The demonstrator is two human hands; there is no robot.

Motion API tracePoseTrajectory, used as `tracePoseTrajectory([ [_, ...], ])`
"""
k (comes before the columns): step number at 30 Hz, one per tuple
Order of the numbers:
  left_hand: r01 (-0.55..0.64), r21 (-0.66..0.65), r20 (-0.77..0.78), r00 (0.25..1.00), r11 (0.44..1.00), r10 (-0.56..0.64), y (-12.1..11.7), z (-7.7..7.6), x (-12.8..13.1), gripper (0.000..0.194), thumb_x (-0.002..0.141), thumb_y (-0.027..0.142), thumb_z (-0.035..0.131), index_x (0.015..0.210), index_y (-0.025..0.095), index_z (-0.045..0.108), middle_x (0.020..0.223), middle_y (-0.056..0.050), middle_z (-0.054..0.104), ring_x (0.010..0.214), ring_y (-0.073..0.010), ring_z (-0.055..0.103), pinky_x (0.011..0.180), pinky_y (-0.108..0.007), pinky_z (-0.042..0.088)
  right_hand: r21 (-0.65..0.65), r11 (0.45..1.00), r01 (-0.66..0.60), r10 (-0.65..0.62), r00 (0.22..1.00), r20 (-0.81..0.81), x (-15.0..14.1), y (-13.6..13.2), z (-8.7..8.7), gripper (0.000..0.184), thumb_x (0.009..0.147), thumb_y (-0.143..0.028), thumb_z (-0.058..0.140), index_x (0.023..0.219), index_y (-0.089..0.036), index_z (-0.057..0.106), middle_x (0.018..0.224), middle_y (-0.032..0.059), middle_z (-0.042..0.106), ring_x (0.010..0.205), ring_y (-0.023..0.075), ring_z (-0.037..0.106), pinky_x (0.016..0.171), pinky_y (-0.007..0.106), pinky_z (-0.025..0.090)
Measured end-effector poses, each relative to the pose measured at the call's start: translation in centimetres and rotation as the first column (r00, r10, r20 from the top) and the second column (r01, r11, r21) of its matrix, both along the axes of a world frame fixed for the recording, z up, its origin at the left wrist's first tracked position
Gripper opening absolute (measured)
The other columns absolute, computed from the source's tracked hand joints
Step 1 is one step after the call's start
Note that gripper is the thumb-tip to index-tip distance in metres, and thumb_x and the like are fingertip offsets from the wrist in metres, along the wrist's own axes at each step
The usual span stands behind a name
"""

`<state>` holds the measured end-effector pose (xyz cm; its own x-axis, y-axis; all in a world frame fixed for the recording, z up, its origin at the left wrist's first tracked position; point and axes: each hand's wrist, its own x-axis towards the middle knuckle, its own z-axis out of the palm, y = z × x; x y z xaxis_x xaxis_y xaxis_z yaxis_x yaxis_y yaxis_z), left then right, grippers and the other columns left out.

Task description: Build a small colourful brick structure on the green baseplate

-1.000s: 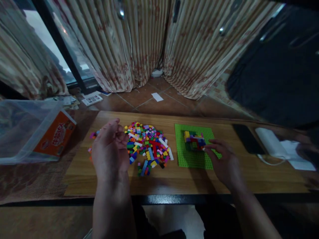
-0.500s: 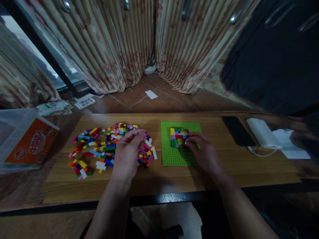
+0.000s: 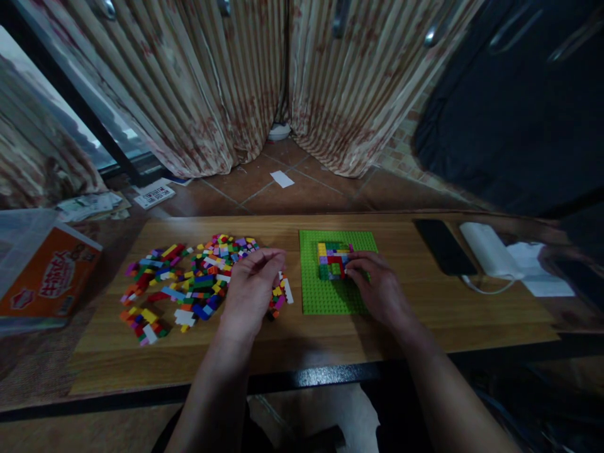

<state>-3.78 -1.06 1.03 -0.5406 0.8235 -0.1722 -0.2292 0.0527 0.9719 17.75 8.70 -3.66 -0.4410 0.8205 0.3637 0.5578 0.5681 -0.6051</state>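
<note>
On the wooden table lies a green baseplate with a low hollow rectangle of coloured bricks built on it. My right hand reaches over the plate, its fingertips pinched at the right side of the brick rectangle; a small pale piece shows at the tips. My left hand hovers over the right part of a heap of loose toy bricks. Its thumb and forefinger are closed together, and whatever lies between them is hidden.
A clear plastic box with an orange label stands at the left. To the right lie a black phone, a white power bank with a cable, and white paper. Curtains hang beyond the table.
The whole view has shifted slightly, so the scene sits farther left. My left hand has moved a little right, toward the baseplate. My right hand stays at the brick rectangle.
</note>
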Motion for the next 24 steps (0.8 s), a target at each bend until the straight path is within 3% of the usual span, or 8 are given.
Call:
tracePoseTrajectory([
  [17, 0.019, -0.023, -0.03, 0.999, 1.0, -0.02, -0.08, 0.42, 0.29, 0.019, 0.069, 0.033, 0.076, 0.079, 0.017, 0.074, 0.07, -0.002, 0.066, 0.055, -0.0092, 0.048, 0.052, -0.021, 0.036, 0.091, 0.995, -0.048, 0.036, 0.991, 0.126, -0.19, -0.1, -0.3, 0.024, 0.094, -0.026, 0.047, 0.085, -0.02, 0.069, 0.107, 0.0108, 0.067, 0.106, 0.0256, 0.059, 0.097, 0.046, 0.048],
  [24, 0.075, -0.081, -0.078, 0.994, 0.994, -0.082, -0.06, 0.44, 0.77, 0.018, 0.074, 0.031, 0.071, 0.082, 0.015, 0.073, 0.065, 0.001, 0.061, 0.056, -0.0095, 0.047, 0.051, -0.02, 0.036, -0.009, 0.998, 0.056, -0.056, 0.998, -0.02, -0.65, -0.35, -0.57, 0.021, 0.09, -0.028, 0.052, 0.08, -0.021, 0.069, 0.103, 0.0092, 0.067, 0.1, 0.023, 0.063, 0.095, 0.043, 0.049],
])
